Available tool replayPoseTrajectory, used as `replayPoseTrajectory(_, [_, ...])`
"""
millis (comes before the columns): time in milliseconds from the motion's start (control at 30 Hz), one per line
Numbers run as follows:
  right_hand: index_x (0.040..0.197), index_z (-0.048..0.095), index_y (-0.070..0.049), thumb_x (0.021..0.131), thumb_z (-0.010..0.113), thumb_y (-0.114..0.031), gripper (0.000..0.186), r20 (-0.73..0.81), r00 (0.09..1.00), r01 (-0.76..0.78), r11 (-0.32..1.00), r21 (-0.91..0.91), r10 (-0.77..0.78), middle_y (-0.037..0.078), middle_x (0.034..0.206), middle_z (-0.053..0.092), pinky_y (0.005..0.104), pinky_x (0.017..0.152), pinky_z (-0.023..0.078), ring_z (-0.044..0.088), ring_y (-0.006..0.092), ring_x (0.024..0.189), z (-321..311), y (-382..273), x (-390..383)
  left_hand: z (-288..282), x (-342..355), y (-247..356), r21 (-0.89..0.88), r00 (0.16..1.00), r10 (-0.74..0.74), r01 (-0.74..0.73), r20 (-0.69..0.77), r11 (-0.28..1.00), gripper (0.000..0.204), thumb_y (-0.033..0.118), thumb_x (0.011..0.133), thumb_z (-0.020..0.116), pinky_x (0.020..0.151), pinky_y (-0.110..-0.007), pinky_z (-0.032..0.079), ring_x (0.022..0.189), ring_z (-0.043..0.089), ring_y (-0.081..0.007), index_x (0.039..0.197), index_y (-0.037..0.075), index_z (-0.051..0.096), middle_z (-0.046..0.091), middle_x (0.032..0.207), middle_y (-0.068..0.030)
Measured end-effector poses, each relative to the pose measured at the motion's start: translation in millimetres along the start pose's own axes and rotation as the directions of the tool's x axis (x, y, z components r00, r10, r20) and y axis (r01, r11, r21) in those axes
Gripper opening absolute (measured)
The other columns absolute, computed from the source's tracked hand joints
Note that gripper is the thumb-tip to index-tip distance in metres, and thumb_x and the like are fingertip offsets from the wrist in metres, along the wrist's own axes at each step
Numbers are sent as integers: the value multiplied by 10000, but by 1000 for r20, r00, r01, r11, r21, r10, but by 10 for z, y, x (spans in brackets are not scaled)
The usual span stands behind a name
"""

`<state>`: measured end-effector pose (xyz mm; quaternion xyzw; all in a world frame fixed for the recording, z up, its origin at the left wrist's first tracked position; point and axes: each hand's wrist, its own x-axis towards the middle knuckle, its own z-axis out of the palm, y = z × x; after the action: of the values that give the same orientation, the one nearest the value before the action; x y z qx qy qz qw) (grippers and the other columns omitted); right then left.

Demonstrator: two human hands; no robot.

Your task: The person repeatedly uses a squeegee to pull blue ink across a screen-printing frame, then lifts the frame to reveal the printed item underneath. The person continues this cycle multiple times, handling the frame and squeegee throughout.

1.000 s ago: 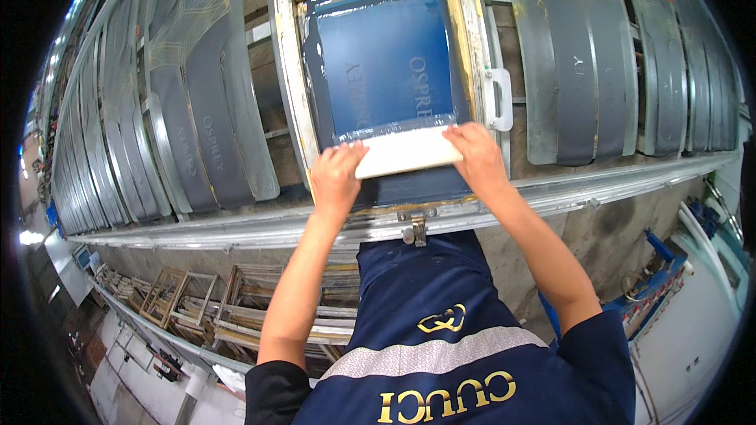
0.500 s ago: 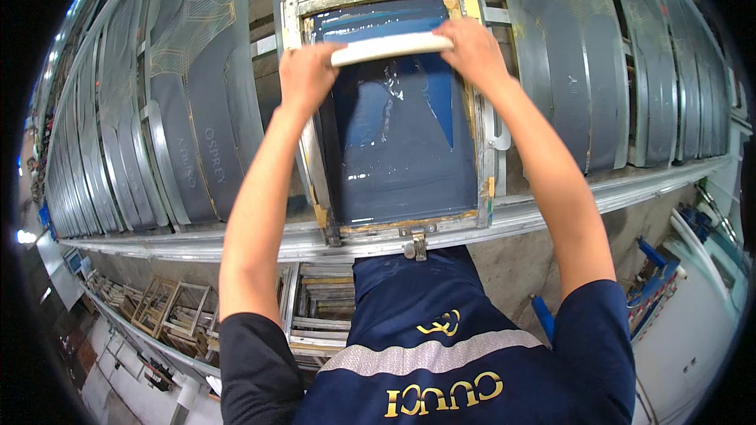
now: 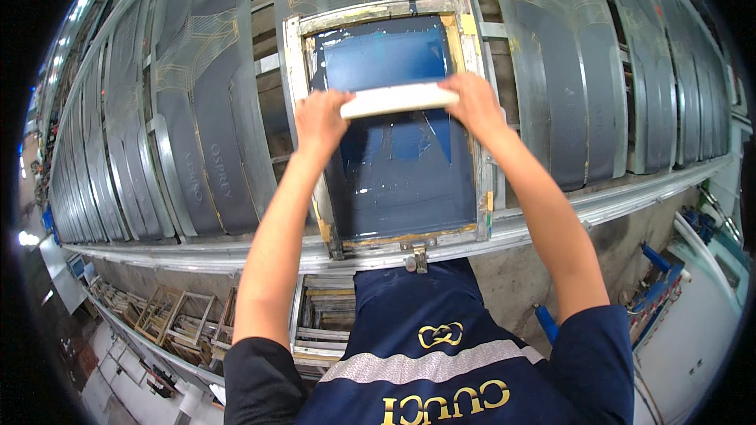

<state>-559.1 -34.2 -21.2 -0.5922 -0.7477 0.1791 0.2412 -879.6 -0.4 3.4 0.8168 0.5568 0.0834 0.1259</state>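
Observation:
My left hand [image 3: 321, 120] and my right hand [image 3: 472, 102] are closed on the two ends of a white squeegee [image 3: 399, 100]. It lies crosswise over the screen printing frame [image 3: 316, 181], a little above the middle of its dark blue mesh [image 3: 405, 205]. Beyond the squeegee the mesh shows an evenly wiped blue area, while wet, shiny ink streaks lie on my side of it. The frame's rim is worn and stained with yellow tape and ink. A metal clamp [image 3: 416, 258] sits at its near edge. The squeegee's lower edge is hidden from me.
Dark grey fabric pieces with yellow line prints [image 3: 197, 94] lie on long boards to the left and right. A metal rail [image 3: 551, 216] runs along the table's near edge. Several wooden frames [image 3: 185, 319] are stacked below at the left. Blue equipment [image 3: 657, 287] stands at the lower right.
Both hands have drawn the squeegee toward me, from near the frame's far end to nearer its middle. More evenly wiped blue mesh shows behind it.

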Motion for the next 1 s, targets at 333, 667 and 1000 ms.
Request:
replayPoseTrajectory(333, [1085,710,-33,616,783,58,484,139,989,-57,996,68,47,107,1106,676,435,948,524,628,315,1094,-266,-980,-1858,64,-2096,643,-24,992,55,-58,-117,998,378,-19,723,739,800,-406,423,948,670,-174,1049,173,752,734,997,39])
replayPoseTrajectory(667, [1089,715,-71,735,745,-32,358,24,999,39,999,-12,-39,121,1119,692,431,965,515,632,327,1107,-249,-282,96,-62,-181,-131,-203,987,122,-142,-107,969,406,30,738,722,908,-441,517,1085,677,-273,1123,160,728,738,1138,-44])
replayPoseTrajectory(1000, [1023,790,-74,710,815,-90,315,134,980,-134,987,-85,145,180,996,742,428,905,543,700,363,982,-320,138,1504,-225,1366,-439,-161,999,-35,36,9,986,305,173,767,759,816,-440,548,902,718,-322,1063,233,806,758,923,-112])
